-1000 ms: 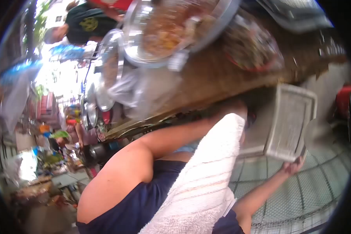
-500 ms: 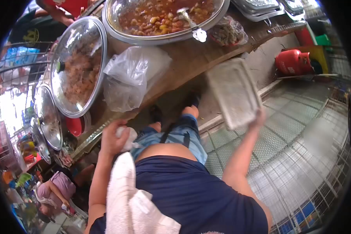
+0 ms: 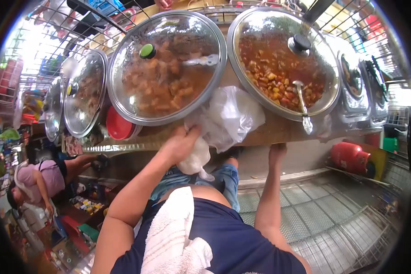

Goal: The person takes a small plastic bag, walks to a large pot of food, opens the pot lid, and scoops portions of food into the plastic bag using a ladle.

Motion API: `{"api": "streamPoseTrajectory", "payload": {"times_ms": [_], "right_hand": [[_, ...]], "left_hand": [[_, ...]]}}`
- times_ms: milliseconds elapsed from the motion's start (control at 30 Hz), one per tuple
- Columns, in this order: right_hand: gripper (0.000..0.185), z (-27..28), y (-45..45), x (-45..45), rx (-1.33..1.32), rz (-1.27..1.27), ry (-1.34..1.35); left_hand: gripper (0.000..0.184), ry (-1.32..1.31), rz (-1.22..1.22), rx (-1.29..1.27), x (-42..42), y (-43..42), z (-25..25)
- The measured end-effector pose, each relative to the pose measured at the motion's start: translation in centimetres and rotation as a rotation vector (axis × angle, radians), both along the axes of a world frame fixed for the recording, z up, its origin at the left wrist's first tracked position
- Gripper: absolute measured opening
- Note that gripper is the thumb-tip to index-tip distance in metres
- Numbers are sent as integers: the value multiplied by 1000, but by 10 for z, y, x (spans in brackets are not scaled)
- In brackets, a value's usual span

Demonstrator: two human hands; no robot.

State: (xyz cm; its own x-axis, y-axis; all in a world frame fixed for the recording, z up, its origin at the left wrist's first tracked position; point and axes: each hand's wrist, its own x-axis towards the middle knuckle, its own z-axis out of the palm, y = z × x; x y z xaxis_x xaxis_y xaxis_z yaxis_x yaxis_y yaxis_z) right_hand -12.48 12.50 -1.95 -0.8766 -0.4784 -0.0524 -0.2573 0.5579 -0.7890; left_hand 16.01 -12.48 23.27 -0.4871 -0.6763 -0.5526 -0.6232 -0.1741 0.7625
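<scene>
My left hand is closed around the top of a small plastic bag with something white inside, hanging at the table's front edge. Just right of it, a larger clear plastic bag lies crumpled on the table. My right hand reaches to the table's edge, its fingers hidden there. Behind my left hand stands a glass-lidded pan of brownish stew. To its right is another lidded pan of red stew, with a ladle sticking out from under the lid.
More lidded pans line the table at left, near a red bowl. Foil-like trays stand at right. A red gas cylinder is on the floor. A person in a pink top is at far left; wire mesh surrounds the stall.
My right hand has moved from the side to the table's edge, and the flat tray it held is out of sight. My left hand has risen toward the table with the bag. The view has turned.
</scene>
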Motion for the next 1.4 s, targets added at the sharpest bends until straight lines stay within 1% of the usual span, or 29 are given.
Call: {"api": "streamPoseTrajectory", "payload": {"times_ms": [33, 67, 100, 133, 200, 267, 333, 433, 500, 567, 600, 633, 667, 700, 733, 800, 833, 867, 900, 933, 1000, 1033, 1067, 1133, 1167, 1267, 1300, 1367, 1400], "right_hand": [[19, 93, -14, 34, -267, 96, -428], [19, 156, -28, 65, -392, 224, -725], [21, 239, -57, 96, -507, 514, -817], [21, 290, -86, 114, -516, 798, -694], [22, 318, -137, 134, -369, 939, -219], [19, 308, -181, 128, 32, 788, 262], [18, 286, -202, 115, 181, 692, 406], [18, 292, -197, 116, 228, 710, 540], [18, 281, -191, 111, 123, 739, 478], [18, 267, -184, 109, -21, 800, 429], [19, 270, -182, 113, 10, 832, 388], [20, 279, -179, 121, 40, 863, 342], [21, 289, -175, 127, 70, 889, 290], [29, 302, -172, 132, 193, 939, 329], [36, 315, -166, 135, 62, 992, 237], [51, 340, -154, 134, -199, 1102, 69], [63, 346, -146, 136, -321, 1133, -312], [75, 351, -137, 141, -434, 1135, -700], [90, 357, -134, 155, -580, 1074, -760], [89, 361, -131, 147, -515, 1126, -600], [82, 332, -122, 128, -520, 939, -806], [70, 329, -116, 109, -485, 849, -799], [60, 326, -112, 102, -618, 672, -907], [53, 327, -106, 85, -727, 505, -1063], [51, 329, -108, 86, -759, 544, -1012], [47, 334, -142, 100, -824, 729, -808], [48, 328, -149, 106, -788, 727, -846], [45, 307, -161, 121, -728, 710, -941], [42, 302, -163, 124, -636, 798, -792]], "left_hand": [[47, -26, -34, 17, 4, 1, 3], [45, -54, -72, 38, 8, 2, 5], [45, -46, -100, 20, 11, 3, 7], [44, -35, -133, 0, 12, 2, 10], [44, -6, -192, -59, 15, 1, 15], [42, 32, -197, -75, 17, -2, 19], [41, 81, -170, -66, 24, 1, 16], [42, 177, -84, -107, 30, 3, 10], [42, 199, -30, -200, 33, 5, 10], [49, 202, -97, -100, 49, -2, 14], [53, 196, -127, -48, 57, -5, 20], [51, 156, -179, -156, 63, -9, 56], [41, 118, -249, -245, 72, -13, 76], [38, 202, -215, -256, 82, -13, 91], [34, 289, -183, -267, 88, -10, 105], [34, 466, 84, -89, 88, 3, 129], [46, 543, 88, -112, 80, 9, 140], [45, 643, 133, -169, 64, 18, 141], [44, 738, 172, -226, 41, 27, 139], [44, 832, 209, -283, 23, 35, 136], [50, 896, 238, -295, 1, 47, 127], [50, 762, 219, -220, 9, 48, 118], [48, 550, 120, -531, 9, 45, 111], [43, 55, -100, -1089, 6, 34, 95], [35, -39, -33, -1106, 1, 39, 82], [29, -97, 15, -890, 9, 46, 20], [18, -14, 93, -891, 10, 48, 29], [17, 287, 374, -611, 13, 61, 50], [17, 429, 527, -475, 17, 68, 62]]}}
